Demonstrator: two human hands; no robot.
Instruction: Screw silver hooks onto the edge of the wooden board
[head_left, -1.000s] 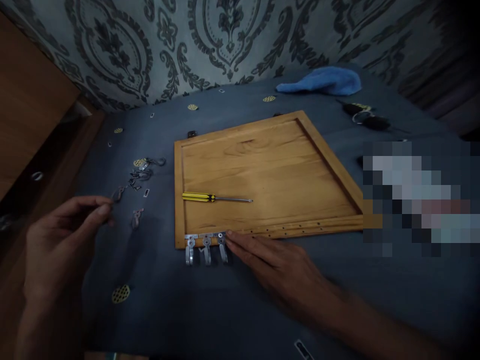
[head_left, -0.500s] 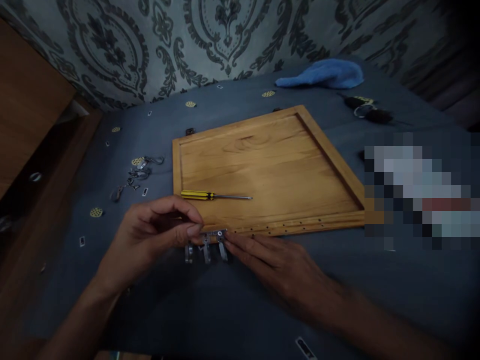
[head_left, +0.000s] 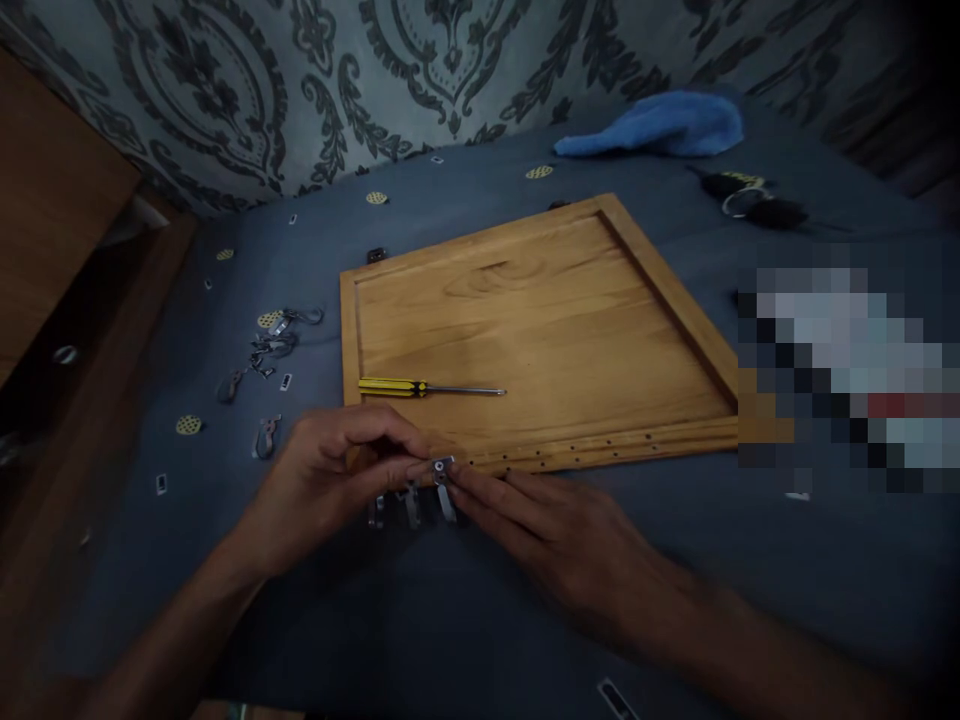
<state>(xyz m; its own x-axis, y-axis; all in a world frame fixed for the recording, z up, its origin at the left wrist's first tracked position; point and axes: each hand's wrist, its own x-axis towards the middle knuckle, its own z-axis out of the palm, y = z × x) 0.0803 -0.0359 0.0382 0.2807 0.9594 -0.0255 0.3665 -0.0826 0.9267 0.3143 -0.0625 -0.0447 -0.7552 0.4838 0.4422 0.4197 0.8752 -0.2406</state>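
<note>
A framed wooden panel [head_left: 510,320] lies on dark blue cloth, with small holes along its near edge. Three metal clips [head_left: 445,500] stick out from that edge near its left end. My left hand [head_left: 330,480] has thumb and index finger pinched at the edge, beside the rightmost clip; whatever is between the fingertips is too small to make out. My right hand [head_left: 562,520] lies with its fingers extended, fingertips touching the rightmost clip. On the panel rests a yellow and black screwdriver [head_left: 394,387], its shaft pointing right.
Loose metal clips [head_left: 274,345] lie left of the panel, and another clip [head_left: 265,437] sits near my left hand. A blue cloth [head_left: 667,125] is at the back right, beside a dark object with a ring [head_left: 750,203]. A pixelated area covers the right side.
My left hand has moved right along the panel's edge to the rightmost clip, uncovering a loose clip on its left. My right hand stays at the clip. The view has shifted slightly.
</note>
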